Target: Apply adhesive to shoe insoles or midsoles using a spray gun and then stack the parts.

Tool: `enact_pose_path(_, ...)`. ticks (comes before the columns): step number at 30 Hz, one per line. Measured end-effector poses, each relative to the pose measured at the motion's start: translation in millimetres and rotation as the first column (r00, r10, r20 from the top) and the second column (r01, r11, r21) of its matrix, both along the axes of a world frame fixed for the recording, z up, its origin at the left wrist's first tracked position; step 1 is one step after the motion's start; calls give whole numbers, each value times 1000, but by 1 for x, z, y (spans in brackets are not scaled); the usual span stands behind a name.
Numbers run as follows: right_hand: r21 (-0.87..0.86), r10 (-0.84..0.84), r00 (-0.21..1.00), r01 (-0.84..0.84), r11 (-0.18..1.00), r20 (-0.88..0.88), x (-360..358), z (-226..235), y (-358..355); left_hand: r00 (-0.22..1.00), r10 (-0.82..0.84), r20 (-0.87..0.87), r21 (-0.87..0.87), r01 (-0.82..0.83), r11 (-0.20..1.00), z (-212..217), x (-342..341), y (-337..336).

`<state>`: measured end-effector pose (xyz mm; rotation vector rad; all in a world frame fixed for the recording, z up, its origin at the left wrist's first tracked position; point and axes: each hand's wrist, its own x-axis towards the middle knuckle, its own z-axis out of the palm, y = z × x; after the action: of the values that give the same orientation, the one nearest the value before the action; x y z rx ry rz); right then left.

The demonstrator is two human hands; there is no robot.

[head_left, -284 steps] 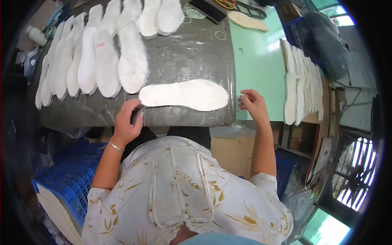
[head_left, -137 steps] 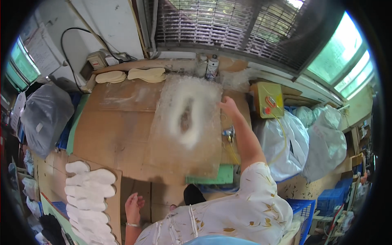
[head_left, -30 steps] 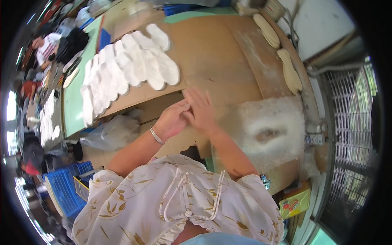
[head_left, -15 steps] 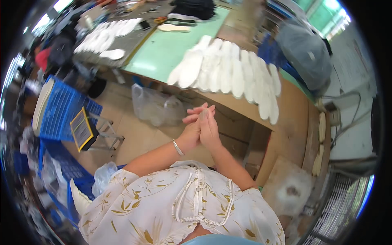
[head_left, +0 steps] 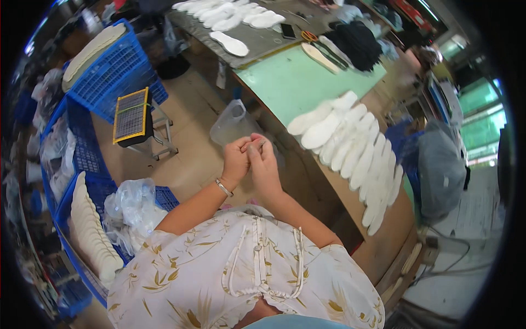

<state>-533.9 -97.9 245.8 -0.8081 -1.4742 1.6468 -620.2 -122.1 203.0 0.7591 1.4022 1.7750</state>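
Insoles (head_left: 318, 133): white, matt, soft, slightly fuzzy-looking
Green worktop (head_left: 285, 77): smooth, faintly glossy
Board (head_left: 401, 230): brown, matt, cardboard-like
Crate (head_left: 112, 68): blue plastic, open mesh walls
Clear bag (head_left: 131, 205): thin, crinkled, glossy plastic
Grey sack (head_left: 440, 170): smooth plastic film, soft sheen
Bangle (head_left: 224, 187): polished silvery metal
Shirt (head_left: 208, 263): thin matt cloth, leaf-printed
Stool legs (head_left: 165, 127): silvery metal
Floor (head_left: 192, 104): smooth, tile-like, low sheen

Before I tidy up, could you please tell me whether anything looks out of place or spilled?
One white insole looks slightly astray: it lies alone near the edge of the dark table, apart from the grouped insoles. I see no spill.
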Motion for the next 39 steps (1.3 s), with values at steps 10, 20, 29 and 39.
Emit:
enact_pose_path(10, -155, 354, 935, -353, 923, -22, -105, -29, 59, 971, 236, -23, 16, -236, 972, -19, -76, 11)
enact_pose_path(20, 601, 434, 817, -574, 555, 380, -320, -68, 74, 794, 108, 598, 184, -268, 946, -10, -247, 0)
enact_pose_path(29, 562, 549, 792, -590, 579, 267, -461, -55, 49, 736, 238, 634, 121, -398, 909, -21, -453, 13)
enact_pose_path(39, -255, 278, 930, -337, 906, -240, -561, -34, 211, 966, 20, -258, -77, -41, 996, -31, -549, 166)
